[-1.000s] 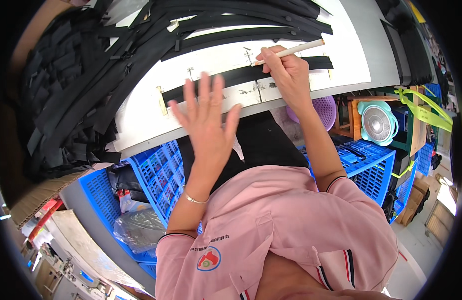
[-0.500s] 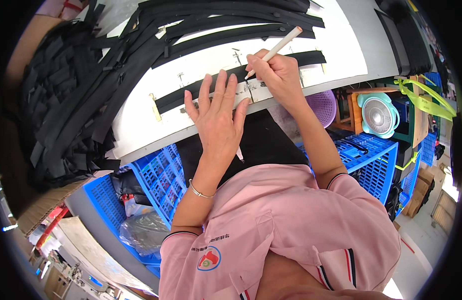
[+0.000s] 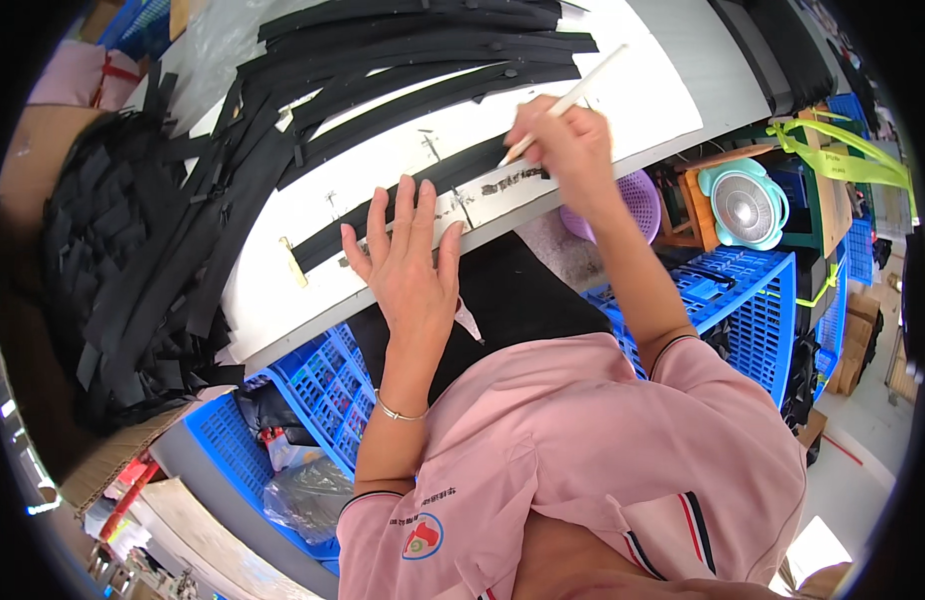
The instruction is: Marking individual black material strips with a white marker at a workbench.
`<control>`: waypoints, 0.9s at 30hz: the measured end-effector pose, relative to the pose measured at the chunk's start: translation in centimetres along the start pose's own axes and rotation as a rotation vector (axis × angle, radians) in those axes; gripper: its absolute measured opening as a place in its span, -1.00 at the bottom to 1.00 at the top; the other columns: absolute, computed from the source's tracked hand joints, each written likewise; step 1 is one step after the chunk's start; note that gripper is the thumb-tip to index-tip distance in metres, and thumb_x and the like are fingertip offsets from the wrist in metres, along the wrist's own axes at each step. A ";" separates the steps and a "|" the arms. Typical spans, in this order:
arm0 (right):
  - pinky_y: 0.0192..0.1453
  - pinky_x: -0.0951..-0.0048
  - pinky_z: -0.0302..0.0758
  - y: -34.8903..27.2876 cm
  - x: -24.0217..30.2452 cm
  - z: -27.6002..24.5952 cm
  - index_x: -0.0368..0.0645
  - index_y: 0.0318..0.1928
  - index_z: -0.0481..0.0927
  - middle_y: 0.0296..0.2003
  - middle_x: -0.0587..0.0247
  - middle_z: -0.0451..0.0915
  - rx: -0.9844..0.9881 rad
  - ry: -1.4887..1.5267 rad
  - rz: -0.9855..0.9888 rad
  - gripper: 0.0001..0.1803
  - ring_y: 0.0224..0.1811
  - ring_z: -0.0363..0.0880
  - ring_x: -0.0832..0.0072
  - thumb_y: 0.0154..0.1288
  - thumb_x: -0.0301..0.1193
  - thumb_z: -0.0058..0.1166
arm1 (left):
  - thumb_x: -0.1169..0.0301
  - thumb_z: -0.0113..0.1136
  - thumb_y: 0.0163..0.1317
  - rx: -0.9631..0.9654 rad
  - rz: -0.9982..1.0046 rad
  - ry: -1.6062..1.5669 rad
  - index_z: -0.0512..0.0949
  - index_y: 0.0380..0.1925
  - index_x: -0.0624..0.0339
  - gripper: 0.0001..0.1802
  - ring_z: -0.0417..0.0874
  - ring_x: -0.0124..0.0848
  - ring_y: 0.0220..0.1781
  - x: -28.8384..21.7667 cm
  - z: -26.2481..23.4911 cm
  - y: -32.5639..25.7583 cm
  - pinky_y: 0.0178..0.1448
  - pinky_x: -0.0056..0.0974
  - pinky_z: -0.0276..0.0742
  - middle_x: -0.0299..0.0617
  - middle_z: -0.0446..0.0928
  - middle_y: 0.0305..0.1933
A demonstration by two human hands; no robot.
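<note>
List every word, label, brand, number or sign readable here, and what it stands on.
Pink shirt: dark printed characters beside a round coloured emblem; wording left uncopied.
Yellow-green strap: dark print, too small to read.
White sheet: black marks and smudges on both sides of the black strip; no words can be made out.
White pencil: no print visible.

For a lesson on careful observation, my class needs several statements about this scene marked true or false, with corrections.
1. The right hand holds a white pencil. True.
2. The left hand is clenched into a fist. False: it is open.
3. A black strip lies near the white pencil's tip. True.
4. The turquoise fan appears right of the purple basket. True.
5. The person's shirt is green. False: it is pink.
</note>
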State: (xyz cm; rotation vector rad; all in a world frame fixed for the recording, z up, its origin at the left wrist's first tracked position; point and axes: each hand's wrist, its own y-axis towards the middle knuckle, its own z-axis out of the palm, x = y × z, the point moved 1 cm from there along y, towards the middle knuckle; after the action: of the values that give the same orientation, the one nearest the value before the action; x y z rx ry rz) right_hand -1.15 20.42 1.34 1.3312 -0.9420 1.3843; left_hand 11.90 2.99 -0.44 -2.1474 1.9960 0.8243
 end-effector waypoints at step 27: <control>-0.31 0.62 0.44 2.0 -1.7 -6.1 -0.28 -0.21 0.74 -0.37 0.46 0.68 -0.036 -0.396 -0.045 -0.76 -0.39 0.49 0.74 0.55 -0.36 0.16 | 0.44 0.37 0.17 -0.086 0.102 -0.341 0.71 -0.25 0.20 -0.85 0.56 -0.17 0.17 -7.2 6.4 8.4 0.54 0.13 0.13 -0.18 0.67 0.06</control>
State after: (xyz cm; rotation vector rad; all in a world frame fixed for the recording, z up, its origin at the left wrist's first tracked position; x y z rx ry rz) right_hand -4.68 25.62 -0.82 1.6226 -1.1818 1.0819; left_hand 1.88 10.95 -0.29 -1.8044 1.9335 1.2193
